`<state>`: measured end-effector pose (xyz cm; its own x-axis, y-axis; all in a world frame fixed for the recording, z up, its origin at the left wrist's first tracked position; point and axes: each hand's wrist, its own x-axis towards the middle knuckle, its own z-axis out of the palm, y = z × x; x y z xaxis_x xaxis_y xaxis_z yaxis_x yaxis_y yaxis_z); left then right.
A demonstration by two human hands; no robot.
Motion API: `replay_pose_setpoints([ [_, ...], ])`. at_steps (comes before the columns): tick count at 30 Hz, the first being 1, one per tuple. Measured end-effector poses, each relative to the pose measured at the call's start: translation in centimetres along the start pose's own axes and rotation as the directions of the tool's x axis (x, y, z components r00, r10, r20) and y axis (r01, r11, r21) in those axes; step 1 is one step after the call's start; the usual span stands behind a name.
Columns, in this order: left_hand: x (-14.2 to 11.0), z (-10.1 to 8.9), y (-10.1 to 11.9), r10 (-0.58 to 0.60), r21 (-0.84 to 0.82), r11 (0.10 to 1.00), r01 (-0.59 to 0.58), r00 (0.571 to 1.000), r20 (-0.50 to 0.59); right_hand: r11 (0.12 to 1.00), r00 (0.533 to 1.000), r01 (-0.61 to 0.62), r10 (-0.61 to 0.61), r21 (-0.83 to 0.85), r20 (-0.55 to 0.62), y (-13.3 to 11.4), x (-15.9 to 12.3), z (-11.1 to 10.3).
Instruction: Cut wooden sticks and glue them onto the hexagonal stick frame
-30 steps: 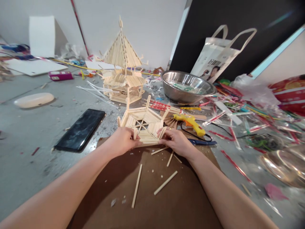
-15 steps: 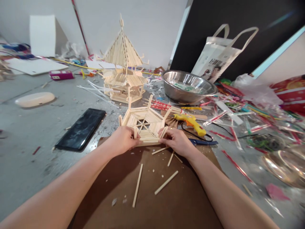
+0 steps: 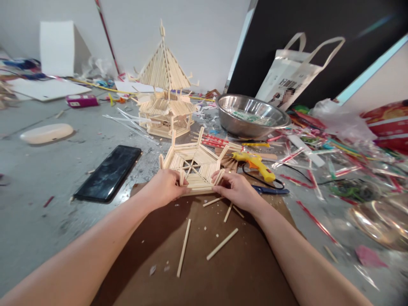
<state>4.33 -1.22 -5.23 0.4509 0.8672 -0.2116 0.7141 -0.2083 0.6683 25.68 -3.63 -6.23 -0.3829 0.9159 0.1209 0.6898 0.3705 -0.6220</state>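
The left hand (image 3: 164,185) pinches one near corner post (image 3: 181,177) of the hexagonal stick frame (image 3: 200,186), the right hand (image 3: 237,189) another; neither has visibly shifted over the last second, suggesting a steadying hold. The frame lies between and beyond both hands, the yellow glue gun (image 3: 265,171) beyond the right.

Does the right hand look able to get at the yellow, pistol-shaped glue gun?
Probably yes: the glue gun lies just beyond the right hand, seemingly unobstructed, though that hand grips the pale hexagonal wooden-stick frame.
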Motion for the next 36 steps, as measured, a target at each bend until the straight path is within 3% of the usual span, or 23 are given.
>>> replay_pose_setpoints([
  [12, -0.3, -0.8, 0.4, 0.002, -0.058, 0.998, 0.004, 0.994, 0.107, 0.996, 1.0, -0.013, 0.011, 0.091, 0.022, 0.4, 0.0, 0.2],
  [17, -0.8, -1.2, -0.2, 0.037, -0.031, 0.999, -0.034, 0.994, 0.102, 0.993, 0.999, 0.025, -0.02, 0.113, -0.041, 0.9, -0.1, 0.3],
  [23, -1.2, 0.4, -1.0, -0.023, -0.181, 0.984, 0.011, 0.997, -0.067, 0.989, 0.998, 0.038, -0.032, 0.144, -0.049, 1.0, 0.0, 0.7],
  [27, -1.0, 1.6, -1.3, -0.005, -0.159, 0.987, -0.023, 0.985, -0.174, 0.989, 0.998, 0.055, -0.05, 0.138, -0.041, 1.0, 0.1, 0.9],
  [36, -1.2, 2.0, -1.0, -0.044, -0.222, 0.975, 0.002, 0.981, -0.187, 0.987, 0.993, 0.117, -0.113, 0.11, -0.034, 1.2, 0.5, 1.0],
])
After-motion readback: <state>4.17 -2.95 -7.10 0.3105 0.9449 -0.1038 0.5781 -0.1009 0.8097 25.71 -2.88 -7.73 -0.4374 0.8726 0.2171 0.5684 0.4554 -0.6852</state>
